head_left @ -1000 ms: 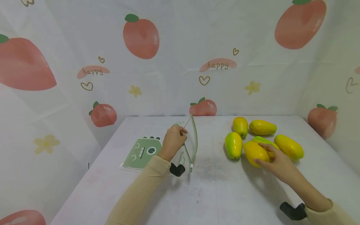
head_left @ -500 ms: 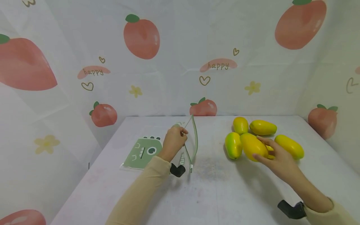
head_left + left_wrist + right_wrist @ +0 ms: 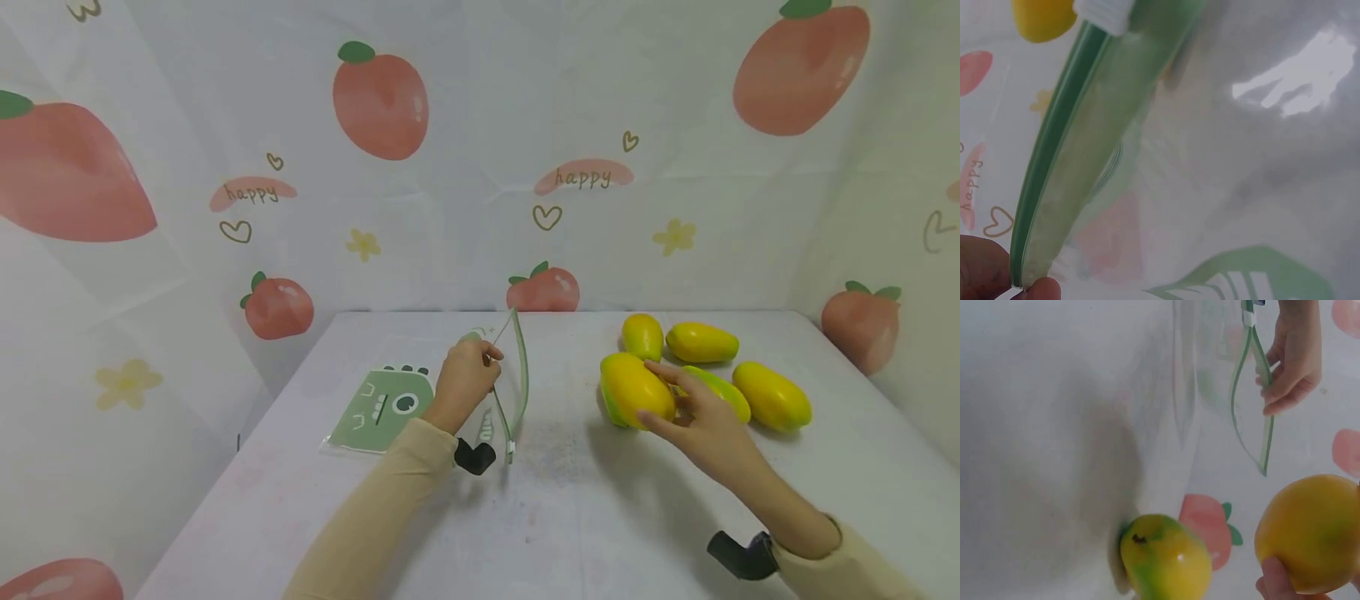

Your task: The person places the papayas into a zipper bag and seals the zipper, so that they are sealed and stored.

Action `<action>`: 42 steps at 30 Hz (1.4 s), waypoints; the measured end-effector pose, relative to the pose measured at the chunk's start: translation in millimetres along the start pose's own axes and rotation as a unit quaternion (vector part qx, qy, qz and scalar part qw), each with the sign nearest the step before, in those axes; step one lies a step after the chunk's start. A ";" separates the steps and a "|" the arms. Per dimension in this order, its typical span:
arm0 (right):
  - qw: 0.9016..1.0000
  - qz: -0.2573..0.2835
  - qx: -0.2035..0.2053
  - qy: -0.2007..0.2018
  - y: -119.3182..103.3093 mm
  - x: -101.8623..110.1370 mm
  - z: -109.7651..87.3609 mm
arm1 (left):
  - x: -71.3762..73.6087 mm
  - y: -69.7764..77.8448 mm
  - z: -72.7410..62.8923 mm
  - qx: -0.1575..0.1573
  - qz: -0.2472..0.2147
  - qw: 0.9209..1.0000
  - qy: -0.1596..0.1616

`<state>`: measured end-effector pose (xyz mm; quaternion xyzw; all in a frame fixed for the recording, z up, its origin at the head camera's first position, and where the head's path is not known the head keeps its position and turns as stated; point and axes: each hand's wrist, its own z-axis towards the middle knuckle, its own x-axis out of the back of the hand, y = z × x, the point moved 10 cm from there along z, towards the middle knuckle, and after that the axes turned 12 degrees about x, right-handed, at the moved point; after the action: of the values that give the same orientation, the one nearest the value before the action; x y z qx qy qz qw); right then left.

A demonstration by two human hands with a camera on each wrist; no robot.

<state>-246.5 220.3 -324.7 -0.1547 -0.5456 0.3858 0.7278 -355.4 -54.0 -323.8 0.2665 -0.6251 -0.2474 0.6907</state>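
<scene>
"On the right half of the white table (image 3: 570,517), what've we got rn?"

"We see a yellow mango-like fruit (image 3: 636,388) in the right hand (image 3: 708,425). Thumb and fingers are parted abt as wide as the fruit and grip it from the side. It's up off the table, btw, shadow below."

"k, and the other fruits (image 3: 772,396)?"

"We count five more, yellow, some w/ green. One's mostly hidden behind the held one in the head view; the rest lie behind it or to its right."

"And the left hand (image 3: 467,379)?"

"Fingers curled in, pinching one side of the green rim (image 3: 524,375) of a clear plastic bag. The mouth gapes, w/ a white slider (image 3: 512,447) at the near end. The held fruit's outside, well to the right of it."

"What abt the green one-eyed face (image 3: 382,412)?"

"Printed, flat on the table left of that hand. We can't tell if it's the same bag, tbh. Backdrop (image 3: 465,225) has printed fruit and 'happy' on it, fwiw."
</scene>
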 end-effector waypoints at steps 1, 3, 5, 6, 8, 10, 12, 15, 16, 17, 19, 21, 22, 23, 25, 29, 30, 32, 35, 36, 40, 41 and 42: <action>1.000 0.001 0.006 0.001 -2.2 -2.3 1.1 | -0.6 -0.5 0.0 0.002 -0.001 1.000 -0.002; 1.000 0.008 0.015 0.002 -6.3 -7.1 3.3 | -1.4 -0.7 -0.3 0.002 -0.001 1.000 -0.004; 0.999 0.023 0.028 0.004 -10.5 -12.3 5.2 | -1.8 -0.4 -0.6 -0.001 -0.001 1.000 -0.004; 0.999 0.033 0.034 0.004 -12.4 -15.2 6.3 | -1.9 -0.2 -0.7 -0.002 -0.001 1.000 -0.003; 0.998 0.047 0.044 0.002 -16.0 -21.1 8.1 | -1.9 0.3 -0.9 -0.006 -0.002 1.000 -0.001; 0.997 0.056 0.054 -0.003 -19.1 -28.0 9.6 | -2.2 0.5 -0.8 -0.009 -0.003 1.000 -0.002; 0.996 0.058 0.061 -0.009 -21.4 -35.2 11.5 | -2.9 0.3 -0.7 -0.009 -0.004 1.000 -0.003; 0.996 0.058 0.072 -0.017 -24.1 -45.7 14.0 | -5.0 0.4 -0.1 -0.009 -0.001 1.000 -0.007; 0.995 0.056 0.075 -0.018 -25.0 -48.7 15.0 | -5.5 0.6 0.0 -0.010 0.001 1.000 -0.008; 0.995 0.058 0.079 -0.018 -25.8 -51.5 16.1 | -5.9 0.8 0.2 -0.011 0.004 1.000 -0.007; 0.994 0.063 0.083 -0.020 -27.5 -57.2 17.9 | -6.8 1.2 0.6 -0.013 0.010 1.000 -0.006; 0.994 0.070 0.084 -0.024 -28.8 -62.5 19.5 | -7.4 1.2 0.7 -0.012 0.013 1.000 -0.006; 0.993 0.073 0.083 -0.028 -29.1 -65.4 20.2 | -7.6 1.0 0.7 -0.010 0.014 1.000 -0.006; 0.993 0.080 0.082 -0.032 -29.6 -68.1 20.9 | -8.1 0.6 0.8 -0.009 0.014 1.000 -0.007; 0.992 0.088 0.079 -0.041 -30.0 -73.5 22.3 | -8.9 -0.4 0.8 -0.003 0.014 1.000 -0.010; 0.991 0.096 0.079 -0.057 -31.9 -82.4 25.6 | -10.9 -1.4 0.8 -0.001 0.018 1.000 -0.012; 0.990 0.098 0.080 -0.061 -32.6 -84.2 26.5 | -11.2 -1.4 0.7 -0.002 0.019 1.000 -0.012; 0.989 0.103 0.084 -0.066 -34.0 -87.0 28.7 | -11.6 -0.4 0.1 -0.006 0.021 1.000 -0.011; 0.987 0.112 0.089 -0.074 -34.6 -91.9 32.1 | -11.4 0.7 -1.2 -0.008 0.023 1.000 -0.009; 0.986 0.115 0.091 -0.077 -34.3 -93.7 33.3 | -11.3 1.0 -1.5 -0.008 0.024 1.000 -0.008; 0.983 0.130 0.093 -0.086 -31.5 -100.5 38.0 | -11.7 0.8 -1.6 -0.008 0.025 1.000 -0.006; 0.983 0.130 0.093 -0.089 -31.1 -101.8 39.2 | -11.9 0.9 -1.6 -0.008 0.025 1.000 -0.005; 0.983 0.131 0.093 -0.091 -30.7 -103.1 40.5 | -12.0 1.0 -1.6 -0.008 0.025 1.000 -0.005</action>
<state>-282.5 116.9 -360.0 -0.1204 -0.5463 0.5395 0.6292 -355.0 -45.0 -332.0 0.2437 -0.6327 -0.2365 0.6960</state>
